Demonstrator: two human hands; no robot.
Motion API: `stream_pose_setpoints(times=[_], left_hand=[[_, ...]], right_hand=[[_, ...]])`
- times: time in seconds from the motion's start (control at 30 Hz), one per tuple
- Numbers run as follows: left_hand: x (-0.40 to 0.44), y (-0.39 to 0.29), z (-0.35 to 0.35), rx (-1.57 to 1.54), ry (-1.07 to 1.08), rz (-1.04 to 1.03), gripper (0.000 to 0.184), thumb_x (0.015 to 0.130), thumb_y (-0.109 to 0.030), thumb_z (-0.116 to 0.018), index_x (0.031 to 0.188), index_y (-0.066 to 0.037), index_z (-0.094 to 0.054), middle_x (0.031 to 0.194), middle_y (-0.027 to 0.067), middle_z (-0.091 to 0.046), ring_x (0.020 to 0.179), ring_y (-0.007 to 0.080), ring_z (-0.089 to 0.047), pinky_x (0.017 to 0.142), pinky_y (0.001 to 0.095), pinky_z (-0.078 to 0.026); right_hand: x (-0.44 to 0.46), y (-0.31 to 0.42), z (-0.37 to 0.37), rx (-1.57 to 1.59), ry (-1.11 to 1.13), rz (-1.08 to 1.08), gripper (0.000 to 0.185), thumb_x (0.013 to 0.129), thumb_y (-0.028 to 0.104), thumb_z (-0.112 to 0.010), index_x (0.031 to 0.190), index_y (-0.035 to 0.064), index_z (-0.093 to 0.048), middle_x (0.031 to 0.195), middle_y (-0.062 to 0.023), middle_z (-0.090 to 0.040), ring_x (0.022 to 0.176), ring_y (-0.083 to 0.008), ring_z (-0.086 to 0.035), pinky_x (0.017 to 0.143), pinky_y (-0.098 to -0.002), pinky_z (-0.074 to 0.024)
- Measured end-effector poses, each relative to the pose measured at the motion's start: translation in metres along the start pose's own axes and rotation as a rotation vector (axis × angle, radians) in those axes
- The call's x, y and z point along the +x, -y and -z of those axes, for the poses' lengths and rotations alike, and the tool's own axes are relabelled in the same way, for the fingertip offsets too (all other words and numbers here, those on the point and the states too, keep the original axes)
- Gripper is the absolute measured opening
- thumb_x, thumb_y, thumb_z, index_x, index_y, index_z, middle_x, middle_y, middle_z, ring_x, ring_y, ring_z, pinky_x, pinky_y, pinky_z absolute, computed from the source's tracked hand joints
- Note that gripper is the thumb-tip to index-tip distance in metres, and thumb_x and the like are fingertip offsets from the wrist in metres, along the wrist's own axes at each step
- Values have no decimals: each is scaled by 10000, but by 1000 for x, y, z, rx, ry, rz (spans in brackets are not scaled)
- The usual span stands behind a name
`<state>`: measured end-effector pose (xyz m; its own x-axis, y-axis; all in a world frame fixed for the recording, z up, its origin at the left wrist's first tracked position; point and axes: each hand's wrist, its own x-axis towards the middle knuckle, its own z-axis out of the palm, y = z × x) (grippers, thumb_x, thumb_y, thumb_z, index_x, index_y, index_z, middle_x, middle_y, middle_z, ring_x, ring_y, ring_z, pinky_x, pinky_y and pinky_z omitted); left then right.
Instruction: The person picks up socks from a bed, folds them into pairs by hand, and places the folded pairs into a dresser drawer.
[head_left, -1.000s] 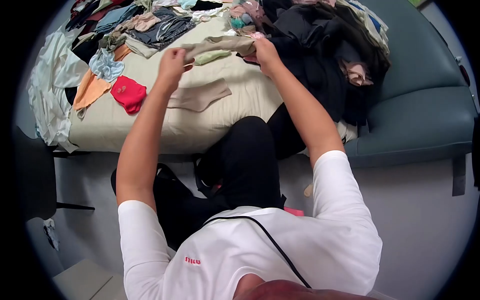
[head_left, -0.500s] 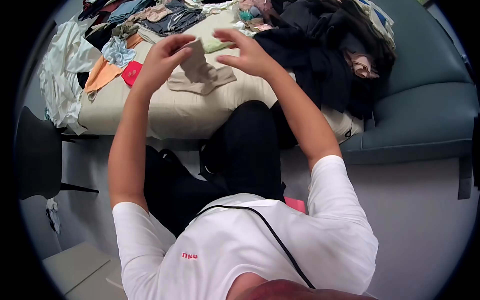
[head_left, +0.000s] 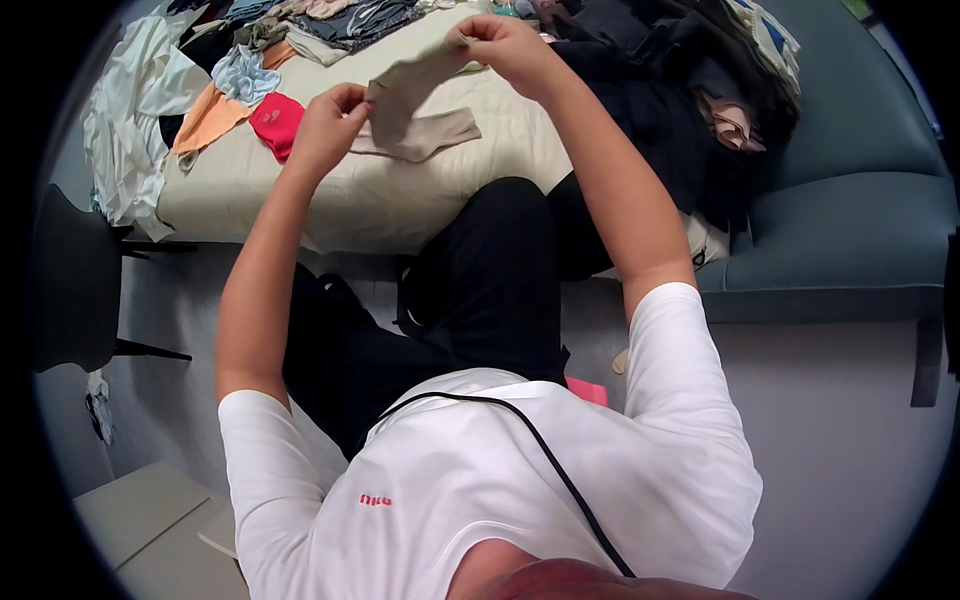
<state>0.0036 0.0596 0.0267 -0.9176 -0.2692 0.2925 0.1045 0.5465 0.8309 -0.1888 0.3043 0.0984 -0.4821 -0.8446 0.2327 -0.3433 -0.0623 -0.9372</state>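
The left hand and right hand pinch a beige sock, fingers closed, spreading it between them. A similar sock lies near the front edge of the bed (seemingly within easy reach).

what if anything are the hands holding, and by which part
A beige sock: the right hand holds one end, the left hand pinches its edge near the bend.

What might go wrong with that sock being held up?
The greyish-beige fabric sock might slip: the left hand and right hand seem to pinch only small bits of it. If dropped, it could land on the similar beige fabric sock lying on the cream cloth surface and get mixed up.
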Motion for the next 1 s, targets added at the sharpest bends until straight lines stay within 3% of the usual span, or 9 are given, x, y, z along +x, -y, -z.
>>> stream_pose_setpoints(times=[0.1,0.23,0.33,0.43,0.53,0.67,0.8,0.87,1.0], left_hand=[[-9,-27,8,325,-294,-264,137,938,-77,-666,1057,-53,-728,1037,118,-750,937,280,-729,805,353,-564],[-21,-9,-9,496,-181,-549,145,879,-16,-628,1008,-55,-682,987,125,-698,941,345,-691,812,430,-560],[-35,40,-30,610,93,-539,212,857,2,-602,1050,-35,-683,1088,148,-706,1034,360,-683,885,429,-557],[-42,42,-38,636,132,-373,203,855,-10,-615,1049,-28,-672,1069,152,-701,1007,361,-680,865,436,-552],[-34,31,-36,629,120,-261,178,867,-6,-608,1033,-23,-670,1061,152,-698,992,369,-676,844,449,-547],[-23,26,-42,573,34,-572,163,891,-21,-617,1043,-15,-675,1077,169,-706,979,381,-679,836,464,-542],[-10,29,-44,593,-159,-434,179,914,-164,-666,1000,-11,-702,1017,172,-720,935,367,-689,808,477,-545],[-6,13,-40,942,-409,76,255,915,-263,-713,981,-16,-718,975,155,-730,926,359,-699,804,464,-545],[6,45,-25,697,-155,130,286,916,-309,-743,1001,-37,-712,915,174,-717,857,366,-697,782,471,-545]], right_hand=[[-14,-10,-2,-22,5,52,90,945,45,-706,1030,50,-735,1249,-78,-692,1176,-148,-631,1010,-284,-486],[-26,-62,0,-158,85,-18,133,915,19,-697,1015,65,-771,1148,-2,-723,1092,-155,-648,982,-333,-504],[-32,-109,-3,-593,259,-118,272,812,-49,-642,982,91,-802,982,-81,-757,995,-197,-679,929,-325,-514],[-26,-126,2,-540,233,-28,321,778,-67,-600,964,92,-808,923,-104,-756,938,-214,-682,871,-336,-524],[-22,-108,3,-416,252,-307,292,805,-110,-557,972,14,-762,955,-40,-690,949,-147,-627,871,-297,-503],[-16,-105,6,-499,336,-219,285,814,-100,-555,969,16,-764,986,-52,-678,979,-158,-629,870,-297,-504],[-18,-100,-1,-703,210,-29,278,811,-91,-592,948,60,-780,1040,-88,-694,971,-225,-664,855,-325,-527],[-25,-95,-9,-777,103,87,276,804,-80,-608,936,78,-792,1037,-107,-714,949,-251,-687,837,-340,-541],[-24,-88,-17,-729,4,283,279,793,-62,-631,942,103,-800,1059,-124,-694,1014,-282,-683,873,-357,-546]])
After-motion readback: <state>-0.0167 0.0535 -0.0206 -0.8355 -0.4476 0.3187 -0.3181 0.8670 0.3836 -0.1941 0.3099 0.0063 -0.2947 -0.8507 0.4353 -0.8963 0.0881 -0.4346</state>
